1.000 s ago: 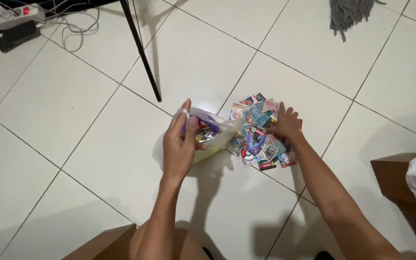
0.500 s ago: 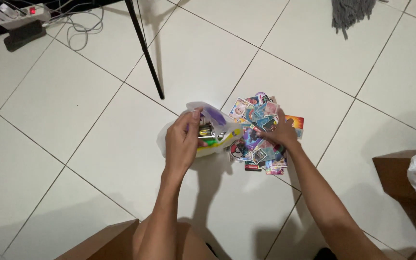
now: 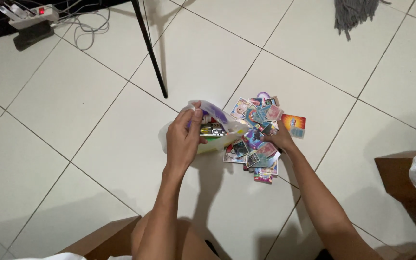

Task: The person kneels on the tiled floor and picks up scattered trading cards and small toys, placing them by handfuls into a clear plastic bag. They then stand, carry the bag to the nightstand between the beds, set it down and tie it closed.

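Translucent plastic bag [image 3: 215, 126] sits on the white tiled floor [image 3: 97, 144], its mouth held up and open by the left hand [image 3: 183, 139], fingers closed on the rim. Since 1.0 s ago, the right hand [image 3: 278, 139] has drawn closer to the bag and now rests curled on the pile of colourful cards [image 3: 258, 137] just beside the opening; whether it grips any cards cannot be determined. Cards remain mostly outside the bag.
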